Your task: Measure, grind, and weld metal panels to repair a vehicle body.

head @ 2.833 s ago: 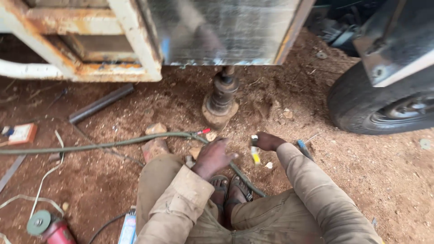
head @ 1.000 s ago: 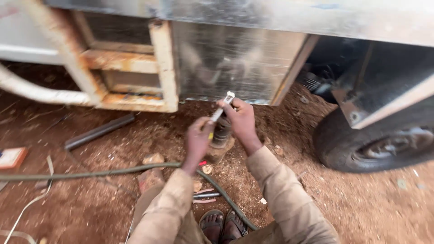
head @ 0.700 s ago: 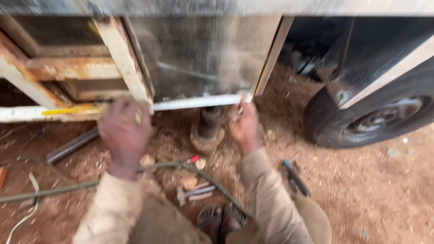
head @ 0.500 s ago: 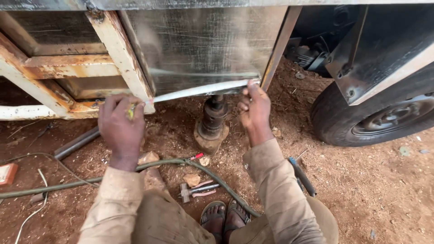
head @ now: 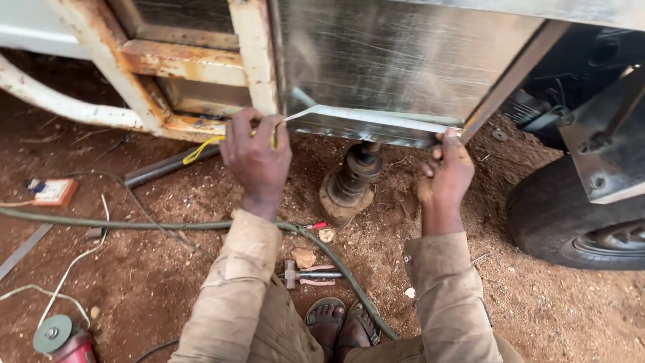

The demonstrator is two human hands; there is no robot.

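Observation:
A thin silver measuring tape (head: 366, 119) is stretched flat along the bottom edge of a shiny sheet-metal panel (head: 403, 60) on a vehicle body. My left hand (head: 255, 158) is closed on the yellow tape case at the panel's left corner, beside a rusty white frame post (head: 252, 54). My right hand (head: 445, 171) pinches the tape's far end against the panel's lower right corner. Below the panel, between my hands, stands a dark jack (head: 349, 185) on the red dirt.
A green hose (head: 134, 225) crosses the ground. A chipping hammer (head: 312, 274) lies by my sandalled feet (head: 342, 323). A red angle grinder (head: 64, 339) sits bottom left, a tyre (head: 571, 222) at right, a steel bar (head: 168, 166) and socket box (head: 54, 193) at left.
My hands rose from my lap, drew the tape out between them and settled it along the panel's bottom edge. The view has moved closer.

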